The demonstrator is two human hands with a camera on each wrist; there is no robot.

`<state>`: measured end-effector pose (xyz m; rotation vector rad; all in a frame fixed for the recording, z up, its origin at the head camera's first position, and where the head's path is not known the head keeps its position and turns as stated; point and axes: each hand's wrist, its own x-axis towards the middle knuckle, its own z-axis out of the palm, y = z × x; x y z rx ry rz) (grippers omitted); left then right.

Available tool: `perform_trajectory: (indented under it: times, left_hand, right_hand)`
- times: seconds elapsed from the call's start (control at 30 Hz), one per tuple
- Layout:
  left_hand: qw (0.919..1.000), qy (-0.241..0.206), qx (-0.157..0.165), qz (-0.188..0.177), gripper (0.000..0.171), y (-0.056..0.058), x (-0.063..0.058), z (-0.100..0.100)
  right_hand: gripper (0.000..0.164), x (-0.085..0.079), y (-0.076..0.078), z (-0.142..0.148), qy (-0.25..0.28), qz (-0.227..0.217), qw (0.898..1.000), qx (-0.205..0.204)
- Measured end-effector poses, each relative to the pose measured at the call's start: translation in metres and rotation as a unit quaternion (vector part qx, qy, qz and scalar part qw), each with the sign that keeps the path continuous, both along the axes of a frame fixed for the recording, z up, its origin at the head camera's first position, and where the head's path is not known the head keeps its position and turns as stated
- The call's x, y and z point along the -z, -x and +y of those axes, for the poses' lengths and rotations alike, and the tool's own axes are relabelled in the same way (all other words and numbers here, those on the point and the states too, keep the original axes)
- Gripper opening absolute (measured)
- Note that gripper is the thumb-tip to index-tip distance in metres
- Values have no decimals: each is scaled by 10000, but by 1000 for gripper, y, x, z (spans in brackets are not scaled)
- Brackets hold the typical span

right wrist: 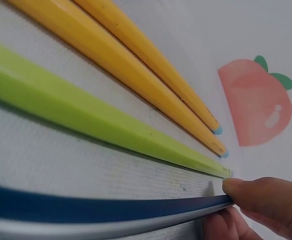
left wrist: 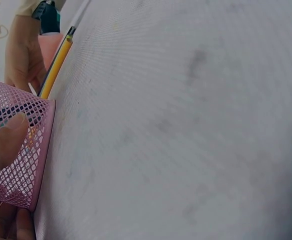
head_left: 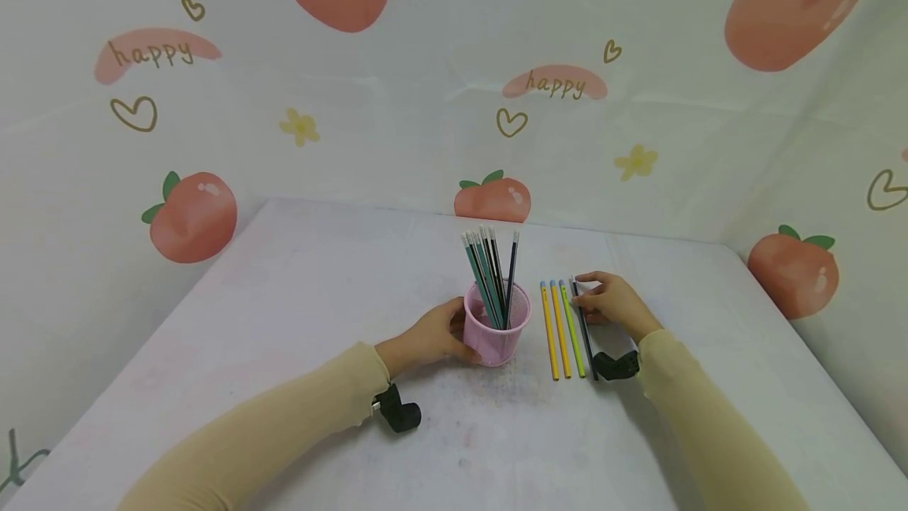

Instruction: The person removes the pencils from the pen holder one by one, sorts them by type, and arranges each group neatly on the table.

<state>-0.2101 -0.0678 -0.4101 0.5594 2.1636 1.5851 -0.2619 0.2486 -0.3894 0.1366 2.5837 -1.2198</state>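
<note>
Left hand (head_left: 429, 333): gripping a pink cylindrical mesh cup (head_left: 494, 347).
Right hand (head_left: 612, 304): pinching a slim dark-blue pencil (head_left: 585, 331) beside a lime-green pencil (head_left: 572, 331).
Yellow pencils (head_left: 549, 331): two, lying nearer the cup.
Inside the cup: teal pencils (head_left: 481, 282), black pencils (head_left: 500, 278) leaning.

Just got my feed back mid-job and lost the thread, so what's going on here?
A person's left hand holds a pink mesh cup with several dark and teal pencils standing in it. To its right, the right hand pinches a dark blue pencil near its top end. Beside that one, a green pencil and two yellow pencils lie in a row on the table.
</note>
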Motion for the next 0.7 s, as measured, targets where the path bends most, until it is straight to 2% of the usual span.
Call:
perform_trajectory:
  times: [0.4,0.7]
  left_hand:
    - [10000,-26,54,76,87,0,0,-1]
    - [9999,-81,80,36,86,-1,-1,-1]
  right_hand:
    - [57,4,5,1,-253,-120,9996,-14]
    - [56,3,3,0,-150,-101,9998,-2]
